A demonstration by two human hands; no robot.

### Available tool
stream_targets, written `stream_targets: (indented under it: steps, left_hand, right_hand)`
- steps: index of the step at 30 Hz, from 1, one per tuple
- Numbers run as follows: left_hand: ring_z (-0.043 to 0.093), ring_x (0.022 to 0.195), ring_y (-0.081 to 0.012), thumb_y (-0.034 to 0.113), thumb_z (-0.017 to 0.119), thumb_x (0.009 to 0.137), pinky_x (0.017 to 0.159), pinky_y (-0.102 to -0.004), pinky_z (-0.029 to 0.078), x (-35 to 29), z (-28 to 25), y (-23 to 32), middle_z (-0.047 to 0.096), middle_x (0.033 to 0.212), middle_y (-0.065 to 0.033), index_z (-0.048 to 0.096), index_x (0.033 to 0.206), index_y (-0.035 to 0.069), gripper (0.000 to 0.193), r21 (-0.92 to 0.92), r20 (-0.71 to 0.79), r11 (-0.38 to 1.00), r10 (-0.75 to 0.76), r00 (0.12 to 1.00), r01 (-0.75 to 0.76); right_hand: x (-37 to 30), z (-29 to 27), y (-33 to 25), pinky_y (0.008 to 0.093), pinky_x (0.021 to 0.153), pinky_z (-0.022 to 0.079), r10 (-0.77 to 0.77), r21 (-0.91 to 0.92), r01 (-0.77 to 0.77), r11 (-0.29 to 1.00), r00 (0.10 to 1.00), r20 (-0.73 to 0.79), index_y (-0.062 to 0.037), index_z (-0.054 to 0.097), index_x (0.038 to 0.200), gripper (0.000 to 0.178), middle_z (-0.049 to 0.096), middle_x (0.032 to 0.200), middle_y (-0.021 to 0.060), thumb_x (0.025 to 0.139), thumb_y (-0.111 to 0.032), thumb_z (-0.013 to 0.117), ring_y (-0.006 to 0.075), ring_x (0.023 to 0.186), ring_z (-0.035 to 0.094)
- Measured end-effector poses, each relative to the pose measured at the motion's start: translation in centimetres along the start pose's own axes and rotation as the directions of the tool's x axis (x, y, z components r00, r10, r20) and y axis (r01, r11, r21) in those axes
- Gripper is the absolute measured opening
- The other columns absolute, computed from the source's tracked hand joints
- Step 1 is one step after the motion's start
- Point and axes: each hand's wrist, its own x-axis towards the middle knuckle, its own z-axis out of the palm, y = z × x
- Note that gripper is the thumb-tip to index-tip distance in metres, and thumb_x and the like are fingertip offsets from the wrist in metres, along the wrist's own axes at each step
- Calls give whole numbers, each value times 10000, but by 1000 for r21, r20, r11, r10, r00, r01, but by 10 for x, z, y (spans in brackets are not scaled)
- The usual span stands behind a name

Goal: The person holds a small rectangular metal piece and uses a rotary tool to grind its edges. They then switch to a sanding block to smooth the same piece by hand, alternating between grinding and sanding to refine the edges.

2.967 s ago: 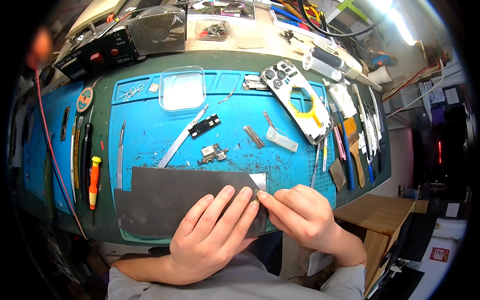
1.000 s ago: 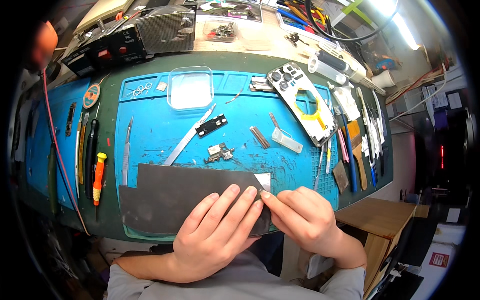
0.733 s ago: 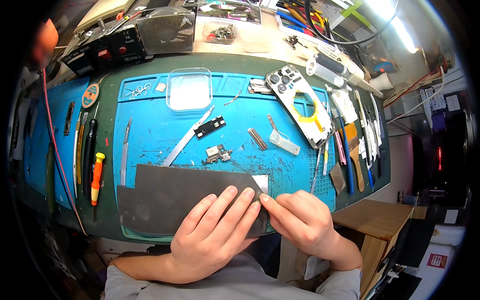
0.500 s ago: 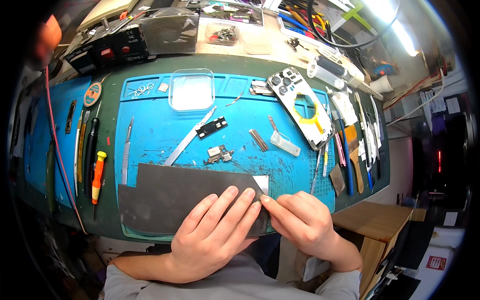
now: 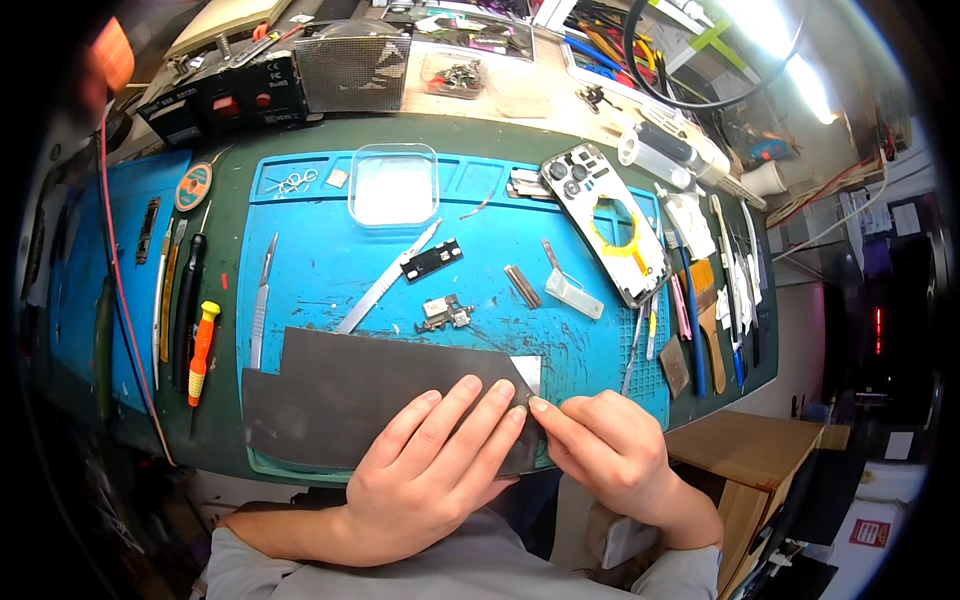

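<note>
Dark sheet (image 5: 370,400), lower centre of the frame, lying over the blue mat (image 5: 315,290), covered by the left hand (image 5: 430,475), fingers loosely spread; and there, right hand (image 5: 610,450), pinched narrow at the sheet's right edge, on what, can't tell.

Sheet (image 5: 340,400) lies on mat (image 5: 340,240); plate (image 5: 531,369) apparently beneath; screwdriver (image 5: 203,350) at left.

And it's an electronics repair workshop, plain to see: a blue work mat (image 5: 320,260) with moulded compartments lies across the bench (image 5: 515,95), a stripped phone housing (image 5: 583,197) on top! Orange screwdriver (image 5: 203,350), scalpel (image 5: 261,310), wooden brush (image 5: 707,300), all ranged round the mat, with more tools (image 5: 605,50) crowding behind.
</note>
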Motion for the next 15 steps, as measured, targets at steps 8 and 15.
stream_targets:
  steps: [8,15]
  left_hand:
    - [637,1370,-269,477,719,968,1129,-431,491,-1,0,1,712,1451,-57,775,1338,129,512,5,12,1000,5,1000,-5]
    - [637,1367,-273,477,720,968,1126,-434,492,0,0,1,716,1450,-54,784,1323,131,499,12,4,1000,-1,1000,1]
  right_hand:
    - [-3,-2,-4,328,606,499,22,-7,-22,1000,1000,2,78,749,1223,496,634,948,82,730,26,771,207,708,598]
    - [-4,2,-3,331,600,499,21,10,-21,1000,999,-26,76,752,1216,489,626,929,81,730,33,778,205,699,593]
